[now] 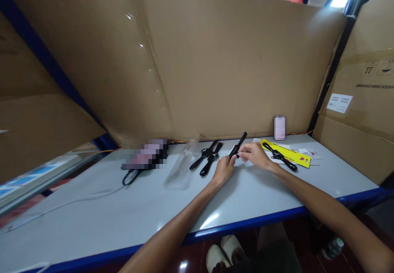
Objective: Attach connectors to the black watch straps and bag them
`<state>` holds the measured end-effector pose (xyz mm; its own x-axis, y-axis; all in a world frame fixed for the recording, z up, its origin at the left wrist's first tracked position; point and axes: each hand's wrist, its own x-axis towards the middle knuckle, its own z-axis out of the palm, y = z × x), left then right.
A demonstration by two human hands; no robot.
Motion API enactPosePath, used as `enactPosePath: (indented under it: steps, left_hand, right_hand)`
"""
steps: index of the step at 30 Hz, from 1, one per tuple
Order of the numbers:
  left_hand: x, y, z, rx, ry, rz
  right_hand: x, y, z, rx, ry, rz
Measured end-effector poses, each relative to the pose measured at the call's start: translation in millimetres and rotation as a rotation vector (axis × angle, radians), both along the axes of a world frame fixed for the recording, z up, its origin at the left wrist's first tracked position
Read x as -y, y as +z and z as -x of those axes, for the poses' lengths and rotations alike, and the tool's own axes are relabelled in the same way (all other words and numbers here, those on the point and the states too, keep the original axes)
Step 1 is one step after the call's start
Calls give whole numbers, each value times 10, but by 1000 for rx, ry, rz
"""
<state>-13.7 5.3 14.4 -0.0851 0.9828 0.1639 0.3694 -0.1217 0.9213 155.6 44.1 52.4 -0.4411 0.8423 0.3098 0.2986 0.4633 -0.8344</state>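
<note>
My left hand (224, 169) is closed round the lower end of a black spokeshave (242, 140), whose other handle points up and away. At the middle of that tool, the fingers of my right hand (254, 155) are pinched together; what lies between them is too small to make out. Two more black spokeshaves, a farther one (203, 156) and a nearer one (211, 159), lie side by side left of my hands. Another spokeshave (280, 156) rests across a yellow card (297, 157) to the right of my right hand.
Clear plastic bags (181, 168) lie left of the spokeshaves. Farther left, a blurred device (147, 154) has a white cable (89, 198). A phone (280, 128) stands upright against the cardboard wall (230, 68). A blue edge (246, 226) borders the grey table (101, 224).
</note>
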Motion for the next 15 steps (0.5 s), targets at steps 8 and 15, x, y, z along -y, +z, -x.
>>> enactPosePath:
  steps: [8,15]
  left_hand:
    - [-31,-7,-20,-103,9,-18]
    - [4,26,-30,-105,2,-22]
  right_hand:
    - [36,-7,39,2,-2,31]
    - [108,56,59,175,-88,-72]
